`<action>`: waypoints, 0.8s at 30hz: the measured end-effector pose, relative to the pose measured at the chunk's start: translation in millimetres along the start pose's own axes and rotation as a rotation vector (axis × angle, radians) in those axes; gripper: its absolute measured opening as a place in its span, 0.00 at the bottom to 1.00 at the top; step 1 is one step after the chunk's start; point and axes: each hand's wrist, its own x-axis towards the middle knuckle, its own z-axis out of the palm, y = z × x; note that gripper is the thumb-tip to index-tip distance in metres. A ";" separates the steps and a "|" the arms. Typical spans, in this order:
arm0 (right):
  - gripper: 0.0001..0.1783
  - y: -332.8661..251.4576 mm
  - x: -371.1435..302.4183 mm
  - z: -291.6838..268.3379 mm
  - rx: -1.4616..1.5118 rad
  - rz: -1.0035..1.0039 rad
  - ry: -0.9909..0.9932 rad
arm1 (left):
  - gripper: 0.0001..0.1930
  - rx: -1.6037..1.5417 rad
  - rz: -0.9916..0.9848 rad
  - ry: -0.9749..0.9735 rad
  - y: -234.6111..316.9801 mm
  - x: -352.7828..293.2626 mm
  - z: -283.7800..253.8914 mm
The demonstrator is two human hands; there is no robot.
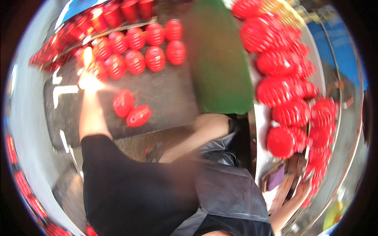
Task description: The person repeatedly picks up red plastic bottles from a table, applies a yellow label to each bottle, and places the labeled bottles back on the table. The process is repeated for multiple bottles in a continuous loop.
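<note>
My left hand (89, 76) reaches to the left end of two rows of red, glossy, ribbed, egg-shaped pieces (135, 61) on a dark board (165, 98). Strong glare washes out its fingers, so whether it grips a piece is unclear. Two more red pieces lie nearer me on the board, one beside the other: an oval one (124, 103) and a tilted one (138, 116). At the lower right, my right hand (304, 188) is beside a stack of red ribbed pieces (318, 167). Its fingers are small and blurred, and any grip is hidden.
Behind the rows stand red tapered cups (111, 15). A green panel (222, 59) borders the board's right side. Further right, many red ribbed pieces (277, 90) are heaped along a pale surface. A purple item (275, 177) lies near my right hand.
</note>
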 end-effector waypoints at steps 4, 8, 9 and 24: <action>0.18 -3.7 -44.4 66.4 -0.013 0.173 -0.143 | 0.18 0.126 0.142 -0.101 22.6 45.3 9.7; 0.12 -0.8 -89.8 178.4 -0.641 0.138 -0.072 | 0.20 0.120 0.171 -0.179 54.5 58.4 21.1; 0.14 15.5 -99.6 205.7 -0.740 -0.131 -0.145 | 0.20 0.117 0.162 -0.191 57.7 52.6 18.2; 0.13 48.5 -102.6 221.7 -0.898 -0.481 -0.291 | 0.18 0.288 0.590 -0.386 150.0 -323.1 -13.6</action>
